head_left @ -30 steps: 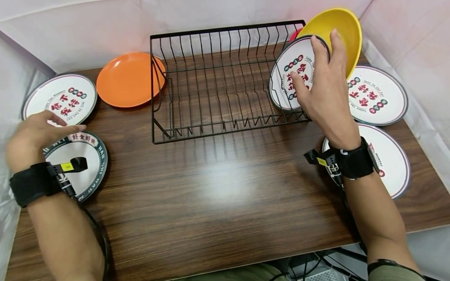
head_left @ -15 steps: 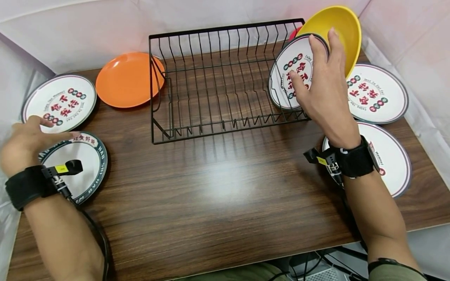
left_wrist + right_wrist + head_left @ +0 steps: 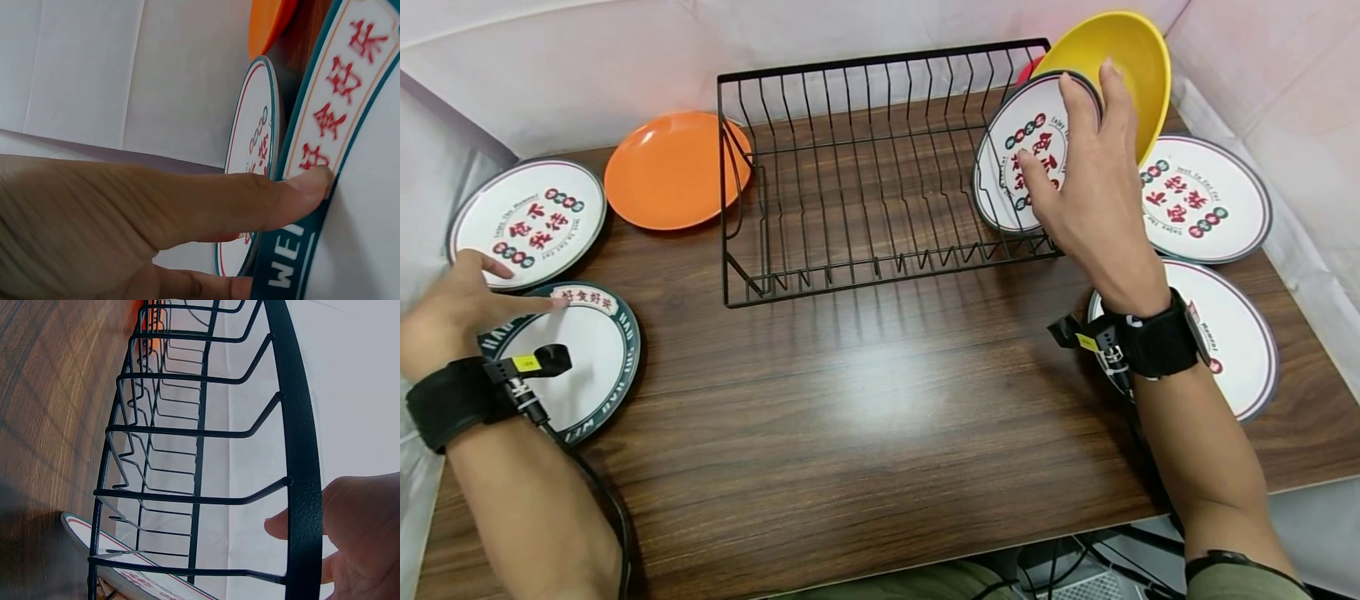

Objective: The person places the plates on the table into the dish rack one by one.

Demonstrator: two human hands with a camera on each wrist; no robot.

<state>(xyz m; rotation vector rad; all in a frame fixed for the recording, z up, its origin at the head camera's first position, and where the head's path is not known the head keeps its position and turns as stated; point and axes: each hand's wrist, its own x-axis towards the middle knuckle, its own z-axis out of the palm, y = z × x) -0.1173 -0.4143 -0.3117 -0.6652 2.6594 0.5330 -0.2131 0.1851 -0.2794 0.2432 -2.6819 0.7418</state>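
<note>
In the head view my left hand (image 3: 456, 312) grips the rim of a green-rimmed white plate (image 3: 583, 367) at the left. The left wrist view shows the thumb (image 3: 300, 194) lying over the red lettering on its rim, with a finger at the edge. My right hand (image 3: 1101, 196) is at the right end of a black wire dish rack (image 3: 880, 279), fingers spread and fairly straight. Its fingertips are close to the upper rim of a white plate (image 3: 1011, 167) standing tilted in the rack. A yellow plate (image 3: 1142, 92) stands behind that hand.
A white plate with red lettering (image 3: 542, 204) and an orange plate (image 3: 662, 175) lie left of the rack. Two white plates, an upper one (image 3: 1217, 187) and a lower one (image 3: 1232, 333), lie at the right. A bit of red (image 3: 1028, 73) shows behind the rack's right end.
My left hand has moved left and slightly down and now grips the green-rimmed plate, which has shifted a little right and down. The right hand has barely moved.
</note>
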